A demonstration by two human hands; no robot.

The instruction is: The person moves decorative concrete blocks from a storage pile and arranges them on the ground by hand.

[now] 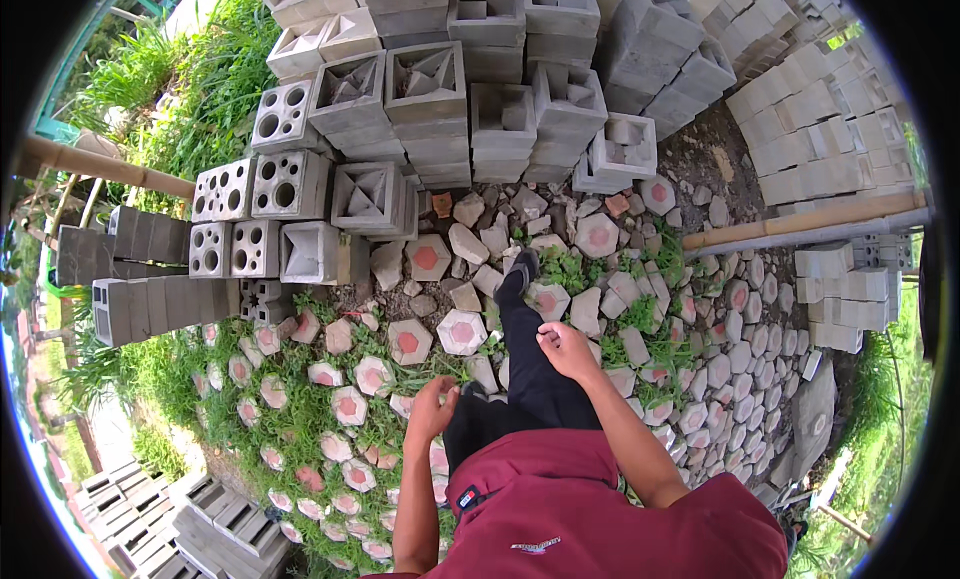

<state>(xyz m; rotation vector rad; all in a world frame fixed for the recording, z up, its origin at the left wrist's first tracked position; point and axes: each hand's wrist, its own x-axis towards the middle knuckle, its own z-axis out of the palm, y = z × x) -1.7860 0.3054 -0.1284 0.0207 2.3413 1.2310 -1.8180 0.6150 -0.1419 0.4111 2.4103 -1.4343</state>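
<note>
My left hand hangs beside my left thigh, its fingers loosely curled with nothing seen in them. Higher and to the right, my right hand is held out over the ground past my right leg. Its fingers are curled in too, and no object shows there. Neither hand touches a block. One dark shoe is planted ahead among broken stones. Hexagonal pavers with reddish centres lie in the grass around my legs. Stacked grey hollow concrete blocks stand in front, beyond reach of both hands.
Blocks with round holes are piled at the front left. A bamboo pole juts in from the right, another pole from the left. More pale blocks form a wall at right. Loose rubble makes the ground uneven.
</note>
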